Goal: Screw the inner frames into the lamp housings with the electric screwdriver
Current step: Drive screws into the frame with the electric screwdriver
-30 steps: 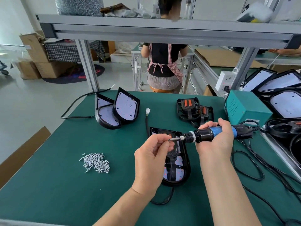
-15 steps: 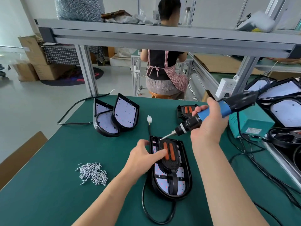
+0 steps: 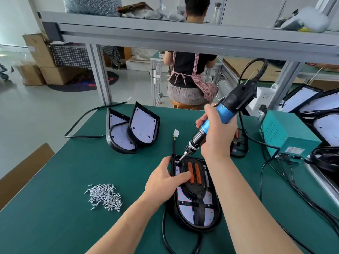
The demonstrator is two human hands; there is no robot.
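Lamp housing (image 3: 197, 229) lies flat in front of us, long axis running near-to-far, rounded end toward us. Inner frame (image 3: 198, 191) sits inside it, orange strips at the far end. Right hand (image 3: 216, 136) is wrapped in a fist round the electric screwdriver (image 3: 225, 110) at its blue barrel. The bit tip is down at the housing's far-left corner, and we can't tell whether a screw is on it. The tool axis leans: from that corner the body rises up, right and away, so it isn't plumb. Left hand (image 3: 163, 182) clamps the housing's left wall, thumb flat on the frame beside the strips, fingers curved over the rim just beside the bit. We judge this as driving the far-left corner; the other fixing points are too small to check. The next move turns on squaring the driver over that corner before pushing, since a leaning bit could skid toward the left fingers. Screw pile (image 3: 104, 197) lies left of the housing, teal supply box (image 3: 286, 136) far-right of it.
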